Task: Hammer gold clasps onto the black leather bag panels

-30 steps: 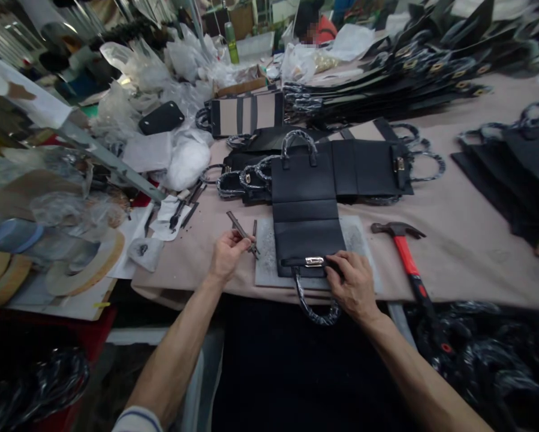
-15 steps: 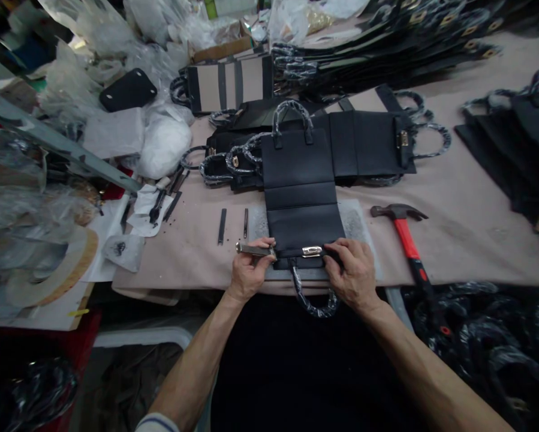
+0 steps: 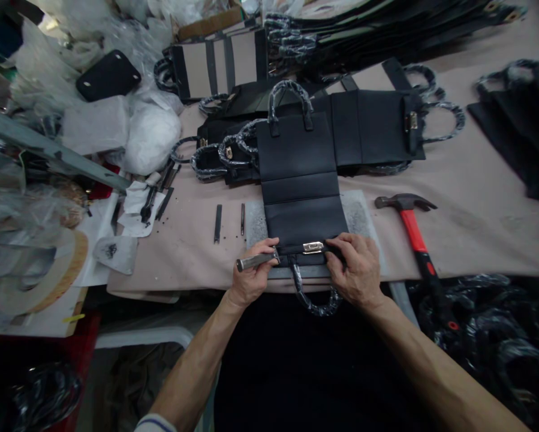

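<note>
A black bag panel (image 3: 300,186) lies unfolded in front of me, with a plastic-wrapped handle (image 3: 306,300) hanging over the table edge. Across its near end runs a black strap (image 3: 291,249) bearing a shiny metal clasp (image 3: 313,247). My left hand (image 3: 247,283) is closed around a metal punch-like rod (image 3: 255,261), its inner end at the strap's left end. At the other end, my right hand (image 3: 358,269) pinches the strap just right of the clasp. A pale slab (image 3: 361,213) shows from under the panel.
A red-and-black claw hammer (image 3: 413,231) lies to the right, handle over the edge. Two thin metal tools, one a flat strip (image 3: 217,224), rest left of the slab. More black bag pieces (image 3: 377,129) are piled behind. A tape roll (image 3: 66,270) and plastic bags crowd the left.
The view has shifted slightly, so the table's things sit a little differently in the picture. The rod in my left hand is tilted a bit more. Both hands keep their grips.
</note>
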Motion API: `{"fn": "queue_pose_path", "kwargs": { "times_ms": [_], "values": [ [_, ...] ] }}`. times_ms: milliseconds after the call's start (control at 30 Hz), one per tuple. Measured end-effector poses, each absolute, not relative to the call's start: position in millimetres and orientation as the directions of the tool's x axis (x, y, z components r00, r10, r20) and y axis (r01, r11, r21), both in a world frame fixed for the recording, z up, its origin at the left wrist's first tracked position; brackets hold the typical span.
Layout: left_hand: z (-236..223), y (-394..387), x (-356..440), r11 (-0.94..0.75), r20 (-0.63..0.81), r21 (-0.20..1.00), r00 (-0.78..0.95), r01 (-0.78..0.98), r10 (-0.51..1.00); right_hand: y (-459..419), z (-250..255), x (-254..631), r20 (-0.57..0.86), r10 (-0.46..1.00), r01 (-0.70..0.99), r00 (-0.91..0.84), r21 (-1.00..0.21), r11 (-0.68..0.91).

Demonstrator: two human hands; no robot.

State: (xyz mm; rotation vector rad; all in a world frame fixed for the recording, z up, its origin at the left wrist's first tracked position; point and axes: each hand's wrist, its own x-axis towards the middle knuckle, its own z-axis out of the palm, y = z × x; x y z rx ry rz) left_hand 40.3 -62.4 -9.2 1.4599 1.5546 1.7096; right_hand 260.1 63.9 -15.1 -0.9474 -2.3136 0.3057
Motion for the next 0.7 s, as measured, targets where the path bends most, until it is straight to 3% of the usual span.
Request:
{"fn": "queue_pose_path", "kwargs": {
  "times_ms": [400, 700],
  "values": [
    [-7, -60, 41, -0.251, 0.400, 0.873, -0.319, 0.418, 0.859, 63, -13, 260, 0.426, 0.724, 0.569, -0.542, -0.448, 0.690],
    [-9, -69, 57, -0.164, 0.418, 0.845, -0.437, 0.508, 0.796, 64, -13, 260, 0.438, 0.709, 0.563, -0.553, -0.431, 0.705]
  ]
}}
